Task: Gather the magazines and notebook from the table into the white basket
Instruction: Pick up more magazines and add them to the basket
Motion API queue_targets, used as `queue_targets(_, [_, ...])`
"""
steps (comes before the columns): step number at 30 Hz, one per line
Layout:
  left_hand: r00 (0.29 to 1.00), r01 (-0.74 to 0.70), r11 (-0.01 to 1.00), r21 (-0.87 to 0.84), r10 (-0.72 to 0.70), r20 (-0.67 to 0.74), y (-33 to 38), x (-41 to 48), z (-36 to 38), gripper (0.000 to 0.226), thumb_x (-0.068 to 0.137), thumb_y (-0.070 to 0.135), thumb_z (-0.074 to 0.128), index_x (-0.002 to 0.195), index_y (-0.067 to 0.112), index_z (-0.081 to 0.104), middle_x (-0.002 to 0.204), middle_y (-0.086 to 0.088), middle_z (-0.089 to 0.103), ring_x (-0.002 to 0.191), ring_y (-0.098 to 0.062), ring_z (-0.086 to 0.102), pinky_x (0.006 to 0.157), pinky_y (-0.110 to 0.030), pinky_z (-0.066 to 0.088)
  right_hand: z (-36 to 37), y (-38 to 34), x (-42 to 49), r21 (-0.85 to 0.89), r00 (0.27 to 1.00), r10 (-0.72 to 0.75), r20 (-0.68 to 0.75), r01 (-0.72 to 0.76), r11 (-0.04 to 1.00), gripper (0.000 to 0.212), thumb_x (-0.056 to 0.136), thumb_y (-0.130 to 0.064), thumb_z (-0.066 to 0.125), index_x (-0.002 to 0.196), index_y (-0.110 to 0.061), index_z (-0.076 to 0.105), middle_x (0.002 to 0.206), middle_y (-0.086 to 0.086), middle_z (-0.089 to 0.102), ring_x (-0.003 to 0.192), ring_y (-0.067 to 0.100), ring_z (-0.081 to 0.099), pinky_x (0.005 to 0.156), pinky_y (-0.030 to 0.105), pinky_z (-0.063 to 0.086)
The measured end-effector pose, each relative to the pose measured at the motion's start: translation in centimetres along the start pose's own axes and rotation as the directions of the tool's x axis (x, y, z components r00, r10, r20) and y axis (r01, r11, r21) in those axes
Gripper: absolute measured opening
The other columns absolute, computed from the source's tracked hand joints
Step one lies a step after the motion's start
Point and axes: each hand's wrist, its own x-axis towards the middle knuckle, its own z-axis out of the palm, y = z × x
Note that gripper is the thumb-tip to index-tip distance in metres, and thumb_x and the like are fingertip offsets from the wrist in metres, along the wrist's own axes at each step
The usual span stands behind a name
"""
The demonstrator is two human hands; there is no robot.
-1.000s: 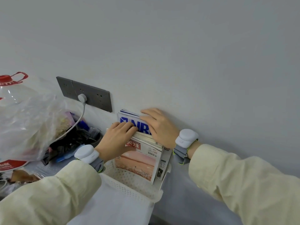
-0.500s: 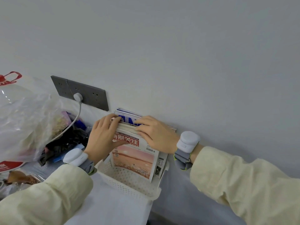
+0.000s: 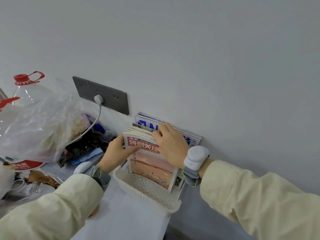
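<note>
grey wall fills the upper frame; bagged clutter crowds the left. on the tabletop, the white basket at lower centre holds upright magazines. left hand grips their left edge, right hand their top.

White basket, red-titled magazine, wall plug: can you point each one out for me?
white basket (image 3: pixel 138 193): head view, on its perforated near wall.
red-titled magazine (image 3: pixel 152 168): head view, on the orange cover picture.
wall plug (image 3: pixel 98 99): head view, on the round white plug body.
</note>
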Motion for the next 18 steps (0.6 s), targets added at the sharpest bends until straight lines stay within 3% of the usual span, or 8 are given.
queue_targets(3, [0.998,0.009,0.999,-0.038,-0.006,0.063,0.3,-0.1,-0.2,0.034,0.076,0.026,0.074,0.103,0.031,0.055,0.098,0.012,0.068,0.091,-0.008,0.067,0.084,-0.036,0.057,0.0,0.0,0.3,0.05,1.0,0.029,0.002,-0.029,0.998,0.024,0.08,-0.013,0.07,0.098,-0.008,0.055,0.101,0.009,0.053,0.09,0.024,0.05,0.064,0.032,0.044])
queue_targets(8, [0.996,0.005,0.997,-0.072,0.002,0.093,0.8,-0.1,-0.3,0.045,0.073,0.03,0.075,0.112,0.03,0.053,0.099,0.014,0.068,0.088,-0.001,0.067,0.083,-0.034,0.058,-0.9,0.2,0.0,-0.047,1.0,0.029,-0.011,-0.029,0.998,0.024,0.059,-0.018,0.086,0.068,-0.015,0.064,0.069,-0.001,0.06,0.059,0.016,0.056,0.043,0.022,0.045])
queue_targets(10, [0.993,-0.019,0.998,-0.054,0.026,0.117,1.0,-0.3,-0.3,0.057,0.069,0.034,0.077,0.118,0.031,0.049,0.101,0.015,0.068,0.089,0.003,0.066,0.083,-0.031,0.058,-1.8,0.4,0.2,-0.02,1.0,0.017,0.011,-0.017,1.0,0.016,0.071,-0.018,0.079,0.074,-0.013,0.064,0.074,0.001,0.061,0.056,0.02,0.057,0.043,0.022,0.039])
queue_targets(12, [0.991,-0.077,0.997,0.002,0.077,0.106,1.2,-0.4,-0.3,0.069,0.063,0.042,0.078,0.122,0.034,0.044,0.111,0.018,0.063,0.098,0.005,0.062,0.092,-0.034,0.053,-2.9,1.2,0.7,-0.01,0.999,0.034,-0.001,-0.034,0.999,0.008,0.089,-0.017,0.059,0.092,-0.01,0.059,0.095,0.006,0.058,0.065,0.029,0.059,0.05,0.029,0.036])
queue_targets(15, [0.973,-0.206,0.931,0.301,0.228,-0.041,1.1,-0.5,-0.5,0.112,0.061,0.048,0.08,0.148,0.017,0.016,0.146,0.002,0.034,0.132,-0.014,0.036,0.109,-0.035,0.031,-6.9,2.9,1.6,0.032,0.985,0.113,-0.128,-0.11,0.993,0.018,0.097,-0.022,0.042,0.1,-0.009,0.054,0.107,0.009,0.055,0.078,0.036,0.059,0.062,0.039,0.044])
queue_targets(16, [0.937,-0.275,0.849,0.452,0.342,-0.072,1.1,-0.4,-0.6,0.115,0.063,0.047,0.08,0.148,0.011,0.013,0.151,-0.007,0.027,0.137,-0.022,0.03,0.109,-0.037,0.029,-8.7,3.7,2.0,0.056,0.973,0.139,-0.183,-0.131,0.99,0.02,0.097,-0.024,0.042,0.1,-0.008,0.056,0.106,0.011,0.057,0.083,0.037,0.059,0.067,0.041,0.046])
queue_targets(18, [0.848,-0.367,0.635,0.68,0.528,-0.034,1.3,-0.4,-0.7,0.107,0.061,0.047,0.081,0.143,0.003,0.027,0.148,-0.018,0.032,0.134,-0.034,0.034,0.105,-0.045,0.035,-12.4,5.2,2.8,0.08,0.948,0.167,-0.272,-0.15,0.985,0.024,0.095,-0.027,0.045,0.097,-0.007,0.059,0.103,0.014,0.06,0.09,0.037,0.058,0.075,0.043,0.046])
